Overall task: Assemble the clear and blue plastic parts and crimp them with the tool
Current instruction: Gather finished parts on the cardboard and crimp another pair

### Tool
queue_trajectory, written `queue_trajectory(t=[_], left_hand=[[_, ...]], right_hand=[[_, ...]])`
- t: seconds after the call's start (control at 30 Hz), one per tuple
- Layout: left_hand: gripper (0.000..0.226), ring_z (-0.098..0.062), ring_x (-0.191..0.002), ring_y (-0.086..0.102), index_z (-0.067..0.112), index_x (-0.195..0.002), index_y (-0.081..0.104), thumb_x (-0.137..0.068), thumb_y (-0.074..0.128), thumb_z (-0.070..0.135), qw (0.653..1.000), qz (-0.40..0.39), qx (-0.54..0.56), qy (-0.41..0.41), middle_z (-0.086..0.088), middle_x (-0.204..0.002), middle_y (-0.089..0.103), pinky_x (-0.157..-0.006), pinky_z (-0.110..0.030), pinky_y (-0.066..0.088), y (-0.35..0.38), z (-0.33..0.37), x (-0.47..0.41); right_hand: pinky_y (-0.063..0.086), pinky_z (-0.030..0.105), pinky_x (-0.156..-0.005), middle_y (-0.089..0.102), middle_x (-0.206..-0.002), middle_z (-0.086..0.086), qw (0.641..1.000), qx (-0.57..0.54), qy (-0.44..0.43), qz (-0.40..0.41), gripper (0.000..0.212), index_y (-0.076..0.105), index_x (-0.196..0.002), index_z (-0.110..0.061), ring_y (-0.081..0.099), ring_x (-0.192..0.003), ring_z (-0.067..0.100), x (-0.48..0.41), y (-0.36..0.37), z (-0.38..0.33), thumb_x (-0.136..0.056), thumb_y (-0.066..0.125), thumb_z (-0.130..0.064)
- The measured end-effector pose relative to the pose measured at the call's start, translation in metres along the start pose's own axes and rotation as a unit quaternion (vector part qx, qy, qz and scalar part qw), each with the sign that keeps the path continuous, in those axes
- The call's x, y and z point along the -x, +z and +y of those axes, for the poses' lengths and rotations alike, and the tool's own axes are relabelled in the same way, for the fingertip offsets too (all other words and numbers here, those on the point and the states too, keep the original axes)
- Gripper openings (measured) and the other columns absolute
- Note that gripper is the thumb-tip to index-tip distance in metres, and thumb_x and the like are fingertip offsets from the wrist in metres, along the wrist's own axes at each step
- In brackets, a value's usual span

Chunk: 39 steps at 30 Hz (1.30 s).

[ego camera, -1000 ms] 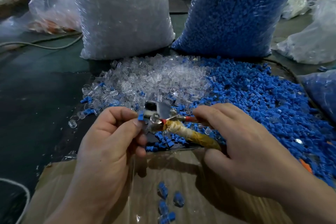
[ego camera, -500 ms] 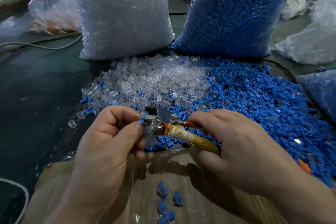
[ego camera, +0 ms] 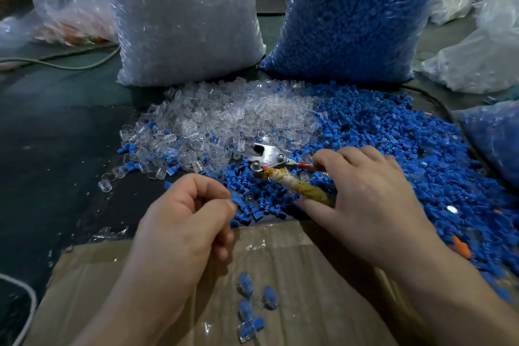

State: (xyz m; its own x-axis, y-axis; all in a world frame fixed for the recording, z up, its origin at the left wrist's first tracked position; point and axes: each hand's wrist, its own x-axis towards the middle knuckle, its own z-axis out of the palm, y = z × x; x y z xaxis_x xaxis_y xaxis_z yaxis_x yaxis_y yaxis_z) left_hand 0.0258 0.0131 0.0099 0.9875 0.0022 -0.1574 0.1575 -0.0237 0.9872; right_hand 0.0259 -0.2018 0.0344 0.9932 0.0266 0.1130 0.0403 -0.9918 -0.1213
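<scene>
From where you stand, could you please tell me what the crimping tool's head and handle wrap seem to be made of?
Tool head: bright metal, probably steel, shiny, with visible rivets. Handle wrap: seemingly yellowish tape or cloth, matte, frayed whitish at its end.
</scene>
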Motion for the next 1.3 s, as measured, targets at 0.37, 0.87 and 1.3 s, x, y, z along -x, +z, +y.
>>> queue_trajectory(t=[0.37, 0.87, 1.3], left_hand=[[0.024, -0.013, -0.044, 0.059, 0.038, -0.081, 0.069, -0.085, 0.073, 0.015, 0.995, 0.022, -0.092, 0.031, -0.004, -0.057, 0.067, -0.043, -0.02, 0.047, 0.009, -0.005, 0.005], [0.049, -0.015, -0.044, 0.055, 0.023, -0.08, 0.068, -0.077, 0.057, 0.07, 0.991, -0.079, -0.097, 0.051, -0.007, -0.055, 0.063, -0.042, -0.024, 0.044, 0.002, 0.008, 0.012], [0.026, 0.0, -0.056, 0.057, 0.031, -0.079, 0.064, -0.086, 0.052, 0.053, 0.927, -0.088, -0.245, 0.27, 0.009, -0.067, 0.064, -0.049, -0.006, 0.039, -0.002, 0.019, 0.024]], right_hand=[[0.044, 0.042, -0.087, 0.062, -0.098, -0.007, 0.987, -0.078, -0.098, 0.102, 0.04, 0.064, -0.099, -0.026, 0.055, -0.094, 0.018, 0.01, -0.005, -0.023, -0.087, 0.045, -0.06], [0.045, 0.042, -0.069, 0.059, -0.078, 0.003, 0.951, -0.139, -0.249, 0.124, 0.025, 0.063, -0.079, -0.012, 0.054, -0.073, 0.025, 0.019, -0.002, -0.037, -0.094, 0.048, -0.026], [0.025, 0.022, -0.038, 0.045, -0.049, -0.001, 0.685, -0.677, 0.106, -0.248, 0.019, 0.051, -0.053, -0.019, 0.034, -0.039, 0.012, 0.028, -0.014, -0.049, -0.07, 0.052, -0.026]])
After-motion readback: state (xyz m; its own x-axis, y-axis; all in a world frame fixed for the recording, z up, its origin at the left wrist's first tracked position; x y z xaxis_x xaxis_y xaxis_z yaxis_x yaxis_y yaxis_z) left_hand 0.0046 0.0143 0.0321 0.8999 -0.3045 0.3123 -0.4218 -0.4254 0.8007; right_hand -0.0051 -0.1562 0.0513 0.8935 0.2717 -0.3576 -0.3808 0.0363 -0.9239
